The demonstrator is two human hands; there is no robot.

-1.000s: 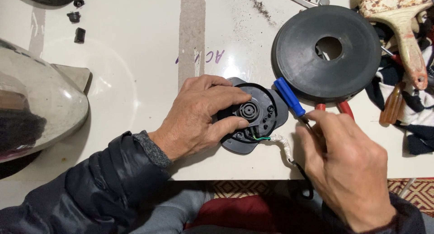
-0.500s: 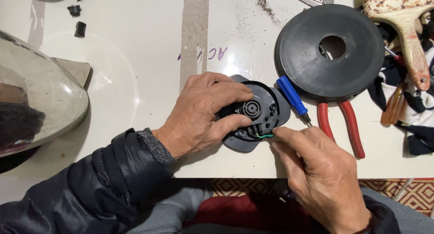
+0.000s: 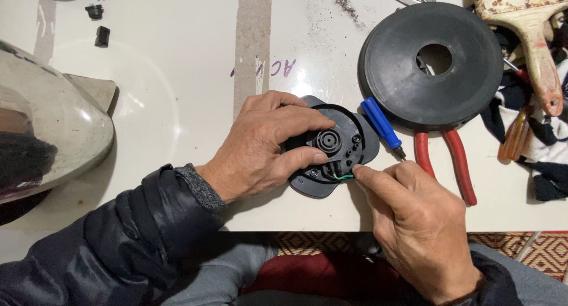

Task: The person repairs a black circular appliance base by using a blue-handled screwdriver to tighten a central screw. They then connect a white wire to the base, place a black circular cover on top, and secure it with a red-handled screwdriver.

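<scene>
My left hand (image 3: 263, 146) grips a small round black plastic connector base (image 3: 334, 147) that lies on the white table (image 3: 177, 93) near its front edge. My right hand (image 3: 414, 223) reaches in from the lower right, and its fingertips pinch thin green and white wires (image 3: 342, 176) at the base's lower rim. A blue-handled screwdriver (image 3: 381, 127) lies just right of the base, touching neither hand.
A large black disc with a centre hole (image 3: 432, 66) lies at the upper right, over red-handled pliers (image 3: 449, 164). An old paintbrush (image 3: 535, 40) and striped cloth (image 3: 544, 146) sit at the far right. A shiny metal vessel (image 3: 47, 122) stands left. Small black parts (image 3: 97, 22) lie top left.
My right hand has moved left from beside the pliers to the base's lower rim and taken the wires between its fingertips. My left hand has kept its hold on the base.
</scene>
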